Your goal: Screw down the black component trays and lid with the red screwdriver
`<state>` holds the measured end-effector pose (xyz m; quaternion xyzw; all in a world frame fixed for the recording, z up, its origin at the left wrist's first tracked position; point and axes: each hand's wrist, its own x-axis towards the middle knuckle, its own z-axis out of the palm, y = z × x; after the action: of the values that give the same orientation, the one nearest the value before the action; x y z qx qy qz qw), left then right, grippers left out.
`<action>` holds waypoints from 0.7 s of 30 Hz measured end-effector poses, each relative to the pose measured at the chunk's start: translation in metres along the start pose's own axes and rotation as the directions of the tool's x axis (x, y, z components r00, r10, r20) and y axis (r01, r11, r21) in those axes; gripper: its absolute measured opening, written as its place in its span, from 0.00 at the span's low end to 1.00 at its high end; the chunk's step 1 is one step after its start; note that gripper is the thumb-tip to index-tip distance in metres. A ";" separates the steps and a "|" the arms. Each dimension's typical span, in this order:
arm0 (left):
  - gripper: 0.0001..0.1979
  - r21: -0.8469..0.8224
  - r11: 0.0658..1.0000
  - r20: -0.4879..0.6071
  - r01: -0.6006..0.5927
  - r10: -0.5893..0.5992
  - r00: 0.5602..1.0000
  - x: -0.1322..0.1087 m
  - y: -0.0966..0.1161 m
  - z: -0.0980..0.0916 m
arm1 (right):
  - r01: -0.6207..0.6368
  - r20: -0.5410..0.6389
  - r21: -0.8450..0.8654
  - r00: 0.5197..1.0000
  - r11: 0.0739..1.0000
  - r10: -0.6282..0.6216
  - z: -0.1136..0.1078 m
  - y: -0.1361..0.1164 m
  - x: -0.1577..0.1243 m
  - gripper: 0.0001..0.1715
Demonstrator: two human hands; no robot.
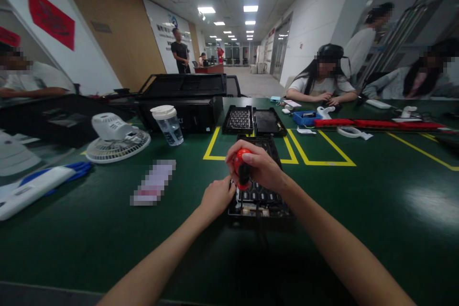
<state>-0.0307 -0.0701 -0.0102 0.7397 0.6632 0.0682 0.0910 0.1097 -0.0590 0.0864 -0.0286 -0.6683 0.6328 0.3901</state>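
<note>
My right hand (pixel 256 165) is wrapped round a red and black handheld tool (pixel 243 169), held upright above an open black case (pixel 263 213). The tool's lower end is hard to make out. Rows of dark rounded pieces (pixel 263 193) show inside the case, with small pale parts near its front edge. At the case's left side, my left hand (pixel 217 197) has its fingers closed near the rim; what they grip, if anything, is hidden.
Behind the case lies another open black case (pixel 238 119). To the left are a white-lidded cup (pixel 172 129), a white fan (pixel 118 143) and a blurred phone-like item (pixel 154 183). A blue tray (pixel 306 118) stands right. People sit across the green table (pixel 358 210).
</note>
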 end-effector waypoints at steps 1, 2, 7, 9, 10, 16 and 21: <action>0.15 0.005 1.000 -0.004 -0.006 0.006 1.000 0.000 0.000 0.000 | -0.004 0.011 0.019 1.000 1.000 0.004 -0.001 0.000 0.000 0.15; 0.15 0.014 1.000 -0.007 -0.009 0.009 1.000 0.000 0.000 0.001 | -0.006 0.020 0.040 1.000 0.999 0.005 -0.002 0.000 0.001 0.17; 0.14 0.013 1.000 -0.002 0.003 -0.003 1.000 0.000 0.000 0.001 | -0.012 -0.003 0.092 1.000 0.996 0.012 -0.009 0.000 -0.001 0.19; 0.14 -0.007 1.000 -0.016 -0.001 0.001 1.000 0.000 -0.001 0.002 | -0.019 -0.012 0.096 1.000 0.995 0.020 -0.012 -0.001 -0.002 0.18; 0.14 -0.015 1.000 -0.023 -0.006 0.006 1.000 0.000 -0.001 0.003 | -0.019 -0.015 0.099 1.000 0.995 0.021 -0.012 -0.001 -0.002 0.18; 0.14 0.009 1.000 -0.024 0.012 -0.011 1.000 0.002 -0.002 0.005 | -0.033 0.020 0.102 0.999 0.994 0.031 -0.011 -0.002 -0.004 0.15; 0.15 0.017 1.000 -0.018 0.008 -0.007 1.000 0.002 -0.001 0.005 | -0.075 0.033 0.043 0.997 0.996 0.073 -0.005 -0.006 -0.006 0.13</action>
<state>-0.0298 -0.0680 -0.0157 0.7373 0.6673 0.0690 0.0790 0.1194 -0.0592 0.0887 -0.0346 -0.6586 0.6619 0.3564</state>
